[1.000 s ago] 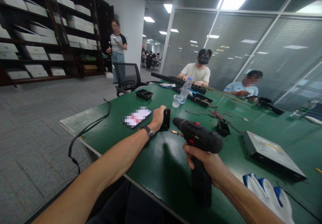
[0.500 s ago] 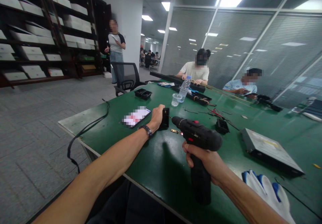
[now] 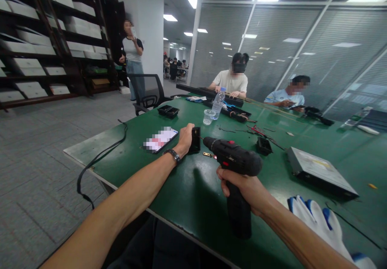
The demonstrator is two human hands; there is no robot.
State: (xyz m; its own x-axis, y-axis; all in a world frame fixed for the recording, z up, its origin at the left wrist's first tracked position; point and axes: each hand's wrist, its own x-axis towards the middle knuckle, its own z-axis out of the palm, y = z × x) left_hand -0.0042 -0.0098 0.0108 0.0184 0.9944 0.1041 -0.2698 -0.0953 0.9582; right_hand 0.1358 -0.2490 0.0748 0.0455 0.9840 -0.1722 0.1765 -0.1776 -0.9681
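Note:
My right hand [image 3: 246, 188] grips the handle of a black cordless drill [image 3: 234, 160], whose nose points left toward a small black box [image 3: 195, 140] standing on edge on the green table [image 3: 181, 188]. My left hand [image 3: 184, 138] holds that box upright, with a watch on the wrist. A small brass-coloured part [image 3: 207, 154] lies on the table between the box and the drill's nose.
A phone [image 3: 160, 139] lies left of my left hand. A flat grey metal unit [image 3: 319, 172] and a white-and-blue glove [image 3: 317, 220] lie to the right. A small black tray [image 3: 264, 145], loose wires, a plastic cup [image 3: 208, 117] and a bottle [image 3: 217, 103] sit farther back. Two people sit opposite; another stands by the shelves. A black cable [image 3: 99, 156] hangs off the table's left edge.
The view has tilted slightly, shifting everything a little left and up. Both hands keep the same hold on the box and the drill.

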